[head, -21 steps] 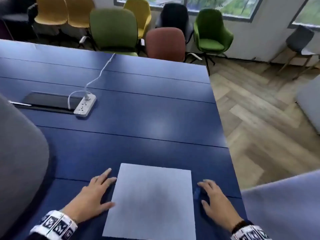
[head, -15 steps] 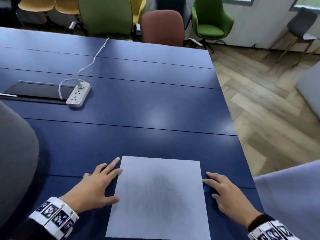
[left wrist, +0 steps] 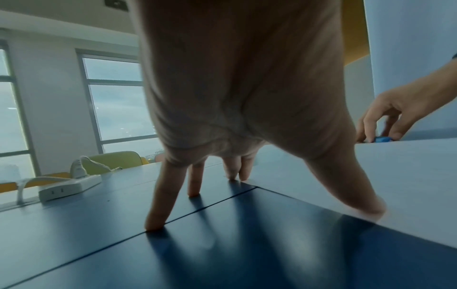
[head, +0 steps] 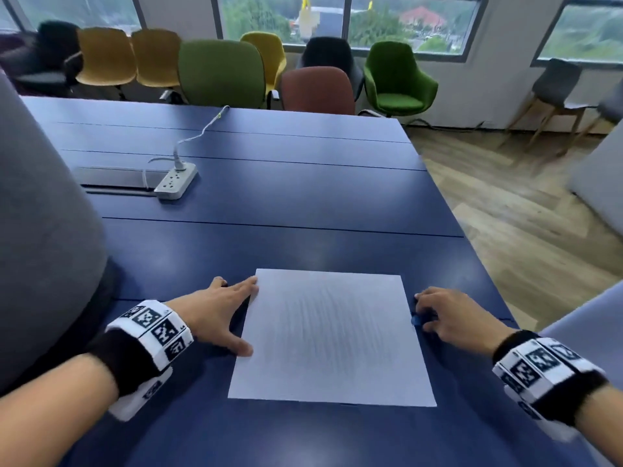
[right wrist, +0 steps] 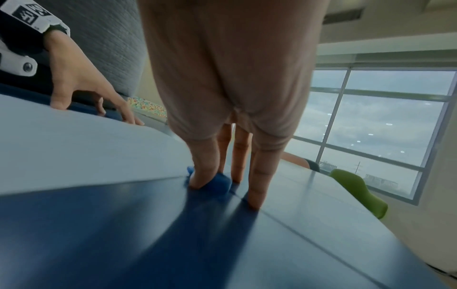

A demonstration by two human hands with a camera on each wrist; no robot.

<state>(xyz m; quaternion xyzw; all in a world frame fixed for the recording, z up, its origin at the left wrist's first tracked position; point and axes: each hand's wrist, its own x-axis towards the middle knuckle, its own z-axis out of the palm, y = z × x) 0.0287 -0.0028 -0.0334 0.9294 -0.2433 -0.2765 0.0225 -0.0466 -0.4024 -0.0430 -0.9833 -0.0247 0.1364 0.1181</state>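
Paper sheet (head: 332, 335), front and centre, lying flat on the near end of the blue table (head: 303, 203), a hand on each side of it. Left hand (head: 215, 315) reaches in low from the left, palm down, wrist raised off the tabletop. Right hand (head: 455, 318) arches over the sheet's right edge, knuckles high.

Long plank tabletop, a white power strip (head: 176, 182) with its cable further back on the left. A row of coloured chairs (head: 220, 74) stands along the far end under wide windows (head: 347, 18), wood floor off to the right.

Now the fingers. On the left they are spread wide, the fingertips (left wrist: 154, 224) planted on bare table, and the thumb (left wrist: 363, 205) is down on the paper's edge. On the right the fingers (right wrist: 257, 187) drop close together. Thumb and forefinger seem to pinch a small blue piece (right wrist: 221, 182) that touches the sheet's right edge, though blur makes the hold hard to judge.
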